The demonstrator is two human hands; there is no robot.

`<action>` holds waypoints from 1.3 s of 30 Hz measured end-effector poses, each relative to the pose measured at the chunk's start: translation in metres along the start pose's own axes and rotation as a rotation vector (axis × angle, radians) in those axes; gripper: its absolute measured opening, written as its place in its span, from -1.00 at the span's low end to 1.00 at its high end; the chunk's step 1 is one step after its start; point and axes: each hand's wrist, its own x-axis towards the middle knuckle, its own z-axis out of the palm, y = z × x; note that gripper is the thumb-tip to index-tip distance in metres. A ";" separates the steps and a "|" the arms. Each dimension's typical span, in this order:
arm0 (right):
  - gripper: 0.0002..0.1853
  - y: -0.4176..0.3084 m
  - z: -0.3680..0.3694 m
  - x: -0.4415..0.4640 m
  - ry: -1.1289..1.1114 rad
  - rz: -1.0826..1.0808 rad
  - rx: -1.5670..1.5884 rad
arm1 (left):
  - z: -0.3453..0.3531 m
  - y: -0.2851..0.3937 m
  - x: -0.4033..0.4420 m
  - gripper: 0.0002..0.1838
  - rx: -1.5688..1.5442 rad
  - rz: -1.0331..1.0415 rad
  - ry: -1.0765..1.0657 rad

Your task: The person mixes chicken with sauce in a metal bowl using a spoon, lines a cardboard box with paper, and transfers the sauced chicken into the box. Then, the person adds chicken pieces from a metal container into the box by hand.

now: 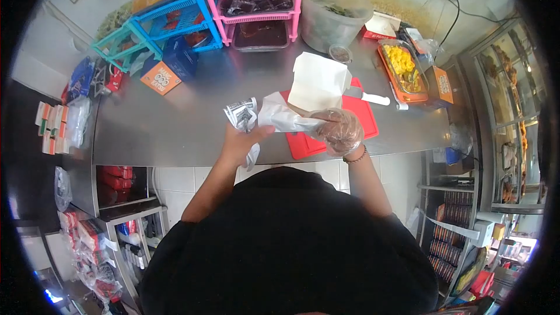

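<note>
- The left hand (241,142) is bare, just left of the middle of the picture. Its thumb and fingers pinch a soft white wrap (276,113).
- The right hand (338,134), right of the middle, wears a clear plastic glove (345,123). Its fingers look closed on the thin end of the wrap. I cannot tell how hard they squeeze.
- The hands are apart, with the wrap stretched between them in the middle of the picture. I cannot tell if it is paper or a bag.
- A printed piece (241,112) sticks up above the left hand. I cannot tell if it is joined on.
- The step now looks like handling the wrap with both hands. I think the next move calls for a steady, gentle grip, as it looks easy to rip.
- Just above the wrap is an open white box (319,79), partly over a red board (368,121).
- A knife (372,97) with a white handle lies right of the box.
- Farther out, at upper right, is a tray of yellow food (400,61). A pink rack (255,19) stands at top middle.
</note>
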 end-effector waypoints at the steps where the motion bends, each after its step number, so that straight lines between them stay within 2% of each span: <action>1: -0.80 -0.002 0.001 0.000 0.019 -0.046 -0.047 | 0.004 0.004 -0.002 -0.46 -0.026 -0.004 0.010; 3: -0.82 -0.009 -0.002 0.004 0.015 -0.124 -0.110 | 0.010 0.010 -0.005 -0.47 -0.079 -0.011 0.029; 6: -0.82 -0.019 -0.009 0.010 -0.010 -0.197 -0.157 | -0.010 -0.012 -0.008 -0.48 -0.137 -0.086 -0.066; 9: -0.82 -0.022 -0.007 0.004 0.028 -0.194 -0.204 | -0.023 -0.020 -0.013 -0.51 -0.005 -0.028 -0.113; 11: -0.83 -0.016 0.000 -0.008 0.026 -0.147 -0.243 | -0.024 -0.017 -0.014 -0.53 0.219 0.025 -0.035; 12: -0.79 -0.010 0.008 -0.011 0.154 0.015 -0.054 | -0.024 -0.014 -0.014 -0.55 0.332 0.051 0.005; 14: -0.71 -0.001 0.024 -0.010 0.404 0.342 0.325 | -0.026 -0.016 -0.012 -0.57 0.176 -0.057 0.076; 15: -0.48 -0.005 0.026 -0.009 0.522 0.508 0.790 | -0.027 -0.018 -0.011 -0.58 0.096 -0.108 0.110; 17: -0.49 0.010 0.020 -0.015 0.387 0.747 1.074 | -0.027 -0.020 -0.011 -0.60 0.034 -0.079 0.076; 18: -0.50 0.013 0.020 -0.020 0.270 0.774 1.031 | -0.026 -0.021 -0.011 -0.61 0.003 -0.065 0.058; 19: -0.51 0.015 0.019 -0.024 0.151 0.790 0.983 | -0.025 -0.020 -0.011 -0.62 0.026 -0.113 0.045; 21: -0.50 0.018 0.032 -0.028 -0.011 0.608 0.764 | -0.022 -0.014 -0.013 -0.63 0.074 -0.212 0.019; 23: -0.54 0.000 0.039 -0.027 -0.054 0.668 1.059 | -0.023 -0.024 -0.011 -0.64 0.142 -0.131 -0.007; 26: -0.66 -0.003 0.030 -0.005 -0.333 0.935 0.570 | -0.014 -0.018 -0.005 -0.64 0.151 -0.094 -0.017; 29: -0.75 -0.006 0.040 -0.010 0.056 0.834 0.879 | -0.005 -0.006 0.005 -0.64 0.197 -0.135 0.004; 32: -0.78 0.003 0.037 -0.012 0.086 0.967 0.802 | -0.004 -0.002 0.033 -0.56 0.345 -0.150 -0.015; 34: -0.78 0.016 0.038 -0.010 0.183 0.998 0.741 | 0.001 0.004 0.061 -0.53 0.402 -0.129 -0.081; 35: -0.78 0.024 0.038 -0.008 0.230 1.012 0.709 | 0.013 0.020 0.070 -0.56 0.510 -0.082 -0.048; 36: -0.78 0.030 0.039 -0.004 0.337 1.003 0.736 | 0.025 0.034 0.080 -0.58 0.618 -0.033 -0.014; 38: -0.76 0.043 0.044 0.005 0.552 0.975 0.781 | 0.034 0.026 0.119 -0.56 0.635 -0.015 -0.143; 39: -0.74 0.054 0.047 0.002 0.579 1.040 0.666 | 0.038 0.019 0.140 -0.55 0.640 -0.005 -0.209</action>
